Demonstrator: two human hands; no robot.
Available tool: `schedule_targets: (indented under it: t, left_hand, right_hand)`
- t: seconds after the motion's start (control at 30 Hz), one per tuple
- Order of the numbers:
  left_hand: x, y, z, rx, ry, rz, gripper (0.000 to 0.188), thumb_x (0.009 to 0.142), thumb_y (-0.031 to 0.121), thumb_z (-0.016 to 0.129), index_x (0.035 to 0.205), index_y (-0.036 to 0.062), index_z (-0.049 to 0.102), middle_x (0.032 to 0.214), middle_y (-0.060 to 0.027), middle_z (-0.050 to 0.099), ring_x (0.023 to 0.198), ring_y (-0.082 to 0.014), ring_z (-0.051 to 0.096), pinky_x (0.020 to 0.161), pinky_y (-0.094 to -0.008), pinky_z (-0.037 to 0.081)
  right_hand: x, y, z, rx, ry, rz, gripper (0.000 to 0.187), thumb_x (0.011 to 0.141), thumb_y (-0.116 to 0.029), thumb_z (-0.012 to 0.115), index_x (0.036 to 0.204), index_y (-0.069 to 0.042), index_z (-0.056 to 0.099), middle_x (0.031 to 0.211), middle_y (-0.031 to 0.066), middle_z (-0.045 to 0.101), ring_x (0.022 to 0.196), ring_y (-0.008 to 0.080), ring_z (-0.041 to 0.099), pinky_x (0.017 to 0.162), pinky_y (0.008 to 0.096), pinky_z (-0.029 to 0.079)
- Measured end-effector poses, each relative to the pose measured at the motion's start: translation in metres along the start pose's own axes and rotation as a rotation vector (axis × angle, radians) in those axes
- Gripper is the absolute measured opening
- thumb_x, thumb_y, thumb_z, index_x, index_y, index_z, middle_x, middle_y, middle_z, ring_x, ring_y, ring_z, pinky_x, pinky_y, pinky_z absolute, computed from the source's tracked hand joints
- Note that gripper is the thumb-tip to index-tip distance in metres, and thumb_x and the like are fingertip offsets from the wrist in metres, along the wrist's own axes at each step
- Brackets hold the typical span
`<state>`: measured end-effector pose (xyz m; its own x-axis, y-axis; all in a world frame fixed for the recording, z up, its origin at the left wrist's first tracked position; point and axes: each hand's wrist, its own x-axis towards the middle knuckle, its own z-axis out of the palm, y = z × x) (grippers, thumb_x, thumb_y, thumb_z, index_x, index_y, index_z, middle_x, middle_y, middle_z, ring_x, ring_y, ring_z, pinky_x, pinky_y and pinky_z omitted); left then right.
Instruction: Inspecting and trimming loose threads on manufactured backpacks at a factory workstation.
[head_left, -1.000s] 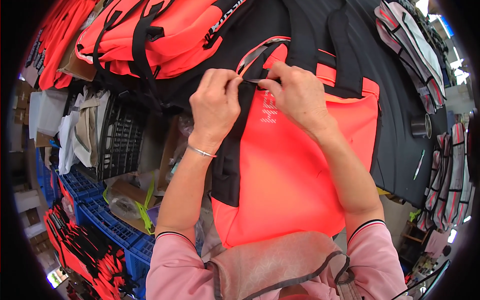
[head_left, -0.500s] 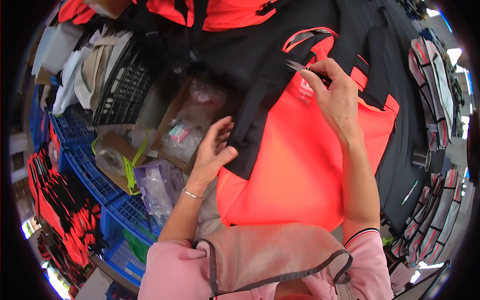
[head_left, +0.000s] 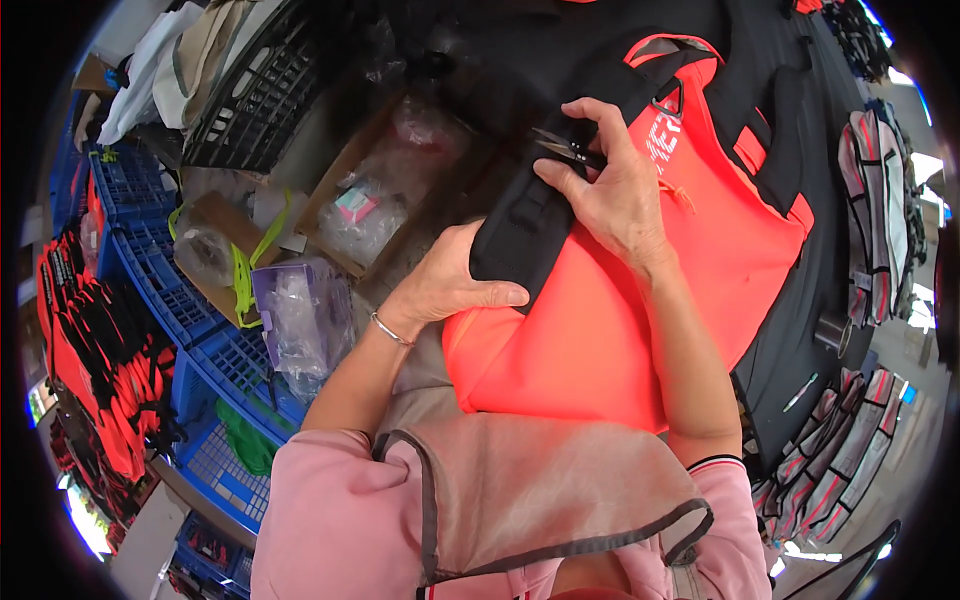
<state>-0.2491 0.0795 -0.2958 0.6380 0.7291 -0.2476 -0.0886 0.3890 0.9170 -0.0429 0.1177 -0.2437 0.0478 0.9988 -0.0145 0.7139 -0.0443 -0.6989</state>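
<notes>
A bright coral garment (head_left: 570, 350) with black panels and a white print lies spread over the black work surface in front of me. My left hand (head_left: 440, 283) is closed on the lower end of its black side panel (head_left: 520, 235), thumb on top and fingers hidden beneath. In my right hand (head_left: 618, 200) is a small pair of thread snips (head_left: 562, 147), held between thumb and fingers, with the blades pointing left over the black panel. Loose coral threads (head_left: 684, 196) show just below the white print.
Left of the garment stand a cardboard box (head_left: 322, 252) of clear plastic bags, a purple box (head_left: 264, 300) and a black crate (head_left: 235, 135). Blue crates (head_left: 190, 395) sit further left. At right are a metal cup (head_left: 832, 331), a pen-like stick (head_left: 800, 392) and stacked grey pieces (head_left: 872, 220).
My right hand has moved the snips left and down, from the printed area to the black panel. My left hand, earlier with fingers apart at the panel's edge, has closed on it.
</notes>
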Motion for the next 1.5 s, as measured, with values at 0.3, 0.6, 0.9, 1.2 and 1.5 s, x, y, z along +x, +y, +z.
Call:
schedule_targets:
  t: [0.3, 0.6, 0.9, 1.2, 1.5]
  left_hand:
    - [-0.001, 0.003, 0.004, 0.065, 0.017, 0.069, 0.043, 0.078, 0.018, 0.079, 0.109, -0.0042, 0.06, 0.094, -0.005, 0.066, 0.085, -0.0128, 0.06, 0.079, -0.0307, 0.051]
    - [-0.004, 0.004, 0.021, 0.412, 0.172, 0.1, 0.038, 0.077, 0.015, 0.076, 0.106, -0.0054, 0.062, 0.088, -0.0109, 0.069, 0.079, -0.0162, 0.062, 0.076, -0.0315, 0.051]
    - [-0.029, -0.003, -0.006, 0.177, -0.048, 0.057, 0.08, 0.066, 0.018, 0.087, 0.134, -0.0009, 0.049, 0.123, -0.0108, 0.062, 0.113, -0.0183, 0.057, 0.101, -0.0315, 0.043]
    - [-0.034, -0.029, 0.001, 0.037, 0.013, 0.0, 0.082, 0.068, 0.014, 0.086, 0.138, -0.0028, 0.046, 0.131, -0.0082, 0.059, 0.119, -0.0156, 0.053, 0.106, -0.0316, 0.039]
    - [0.015, 0.038, -0.003, 0.471, 0.425, 0.267, 0.077, 0.066, 0.028, 0.089, 0.131, 0.0061, 0.054, 0.125, -0.0082, 0.059, 0.108, -0.0232, 0.059, 0.089, -0.0335, 0.049]
  right_hand:
    - [-0.004, 0.0, -0.005, 0.128, 0.009, 0.028, 0.049, 0.078, -0.015, 0.08, 0.119, -0.013, 0.055, 0.079, 0.005, 0.057, 0.069, 0.0149, 0.058, 0.066, 0.029, 0.052]
    - [-0.014, -0.014, -0.008, 0.106, 0.048, 0.093, 0.044, 0.077, -0.017, 0.079, 0.112, -0.008, 0.054, 0.078, 0.0026, 0.054, 0.066, 0.0106, 0.049, 0.062, 0.0269, 0.047]
    - [-0.015, -0.006, 0.005, 0.237, 0.083, 0.105, 0.034, 0.086, -0.01, 0.067, 0.115, -0.006, 0.05, 0.072, -0.0016, 0.048, 0.065, 0.0061, 0.045, 0.06, 0.024, 0.038]
    - [-0.013, -0.004, 0.009, 0.285, 0.108, 0.099, 0.035, 0.083, -0.012, 0.071, 0.113, -0.007, 0.052, 0.069, -0.0026, 0.043, 0.062, 0.0067, 0.041, 0.057, 0.0235, 0.039]
    - [-0.03, 0.006, -0.03, 0.875, 0.272, 0.297, 0.036, 0.093, -0.014, 0.068, 0.126, -0.003, 0.057, 0.077, -0.0052, 0.05, 0.067, 0.0043, 0.045, 0.06, 0.0225, 0.039]
